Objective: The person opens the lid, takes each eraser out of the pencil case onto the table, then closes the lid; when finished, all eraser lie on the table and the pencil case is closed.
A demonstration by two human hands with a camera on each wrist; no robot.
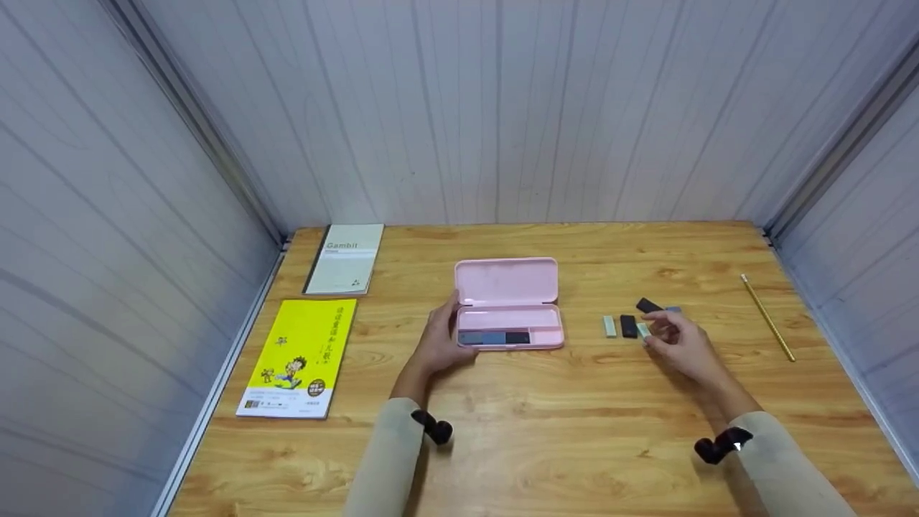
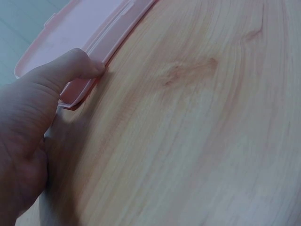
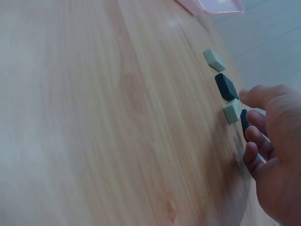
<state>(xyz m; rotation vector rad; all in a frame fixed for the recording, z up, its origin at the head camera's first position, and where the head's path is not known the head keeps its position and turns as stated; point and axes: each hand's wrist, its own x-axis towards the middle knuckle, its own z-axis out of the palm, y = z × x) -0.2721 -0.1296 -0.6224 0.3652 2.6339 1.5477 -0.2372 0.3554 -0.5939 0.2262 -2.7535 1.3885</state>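
My left hand (image 1: 439, 337) grips the left end of an open pink pencil case (image 1: 558, 316), its thumb on the front rim and its fingers behind. A row of grey, blue and black erasers (image 1: 493, 337) lies in the case's front compartment. My right hand (image 1: 682, 348) is at the loose erasers, fingers bent and thumb apart from them. Between thumb and fingertips in the head view is a pale green eraser (image 3: 232, 111), lying on the table. Beside it are a black eraser (image 1: 628, 326) and another pale green eraser (image 1: 609, 327). Another black eraser (image 1: 648, 305) and a blue one (image 1: 673, 309) lie behind, partly hidden.
A gold-coloured pencil (image 1: 768, 317) lies at the far right of the wooden table (image 1: 560, 431). On the left are a yellow book (image 1: 298, 359) and, behind it, a pale notebook (image 1: 346, 260). Panelled walls (image 1: 495, 108) border the back and sides.
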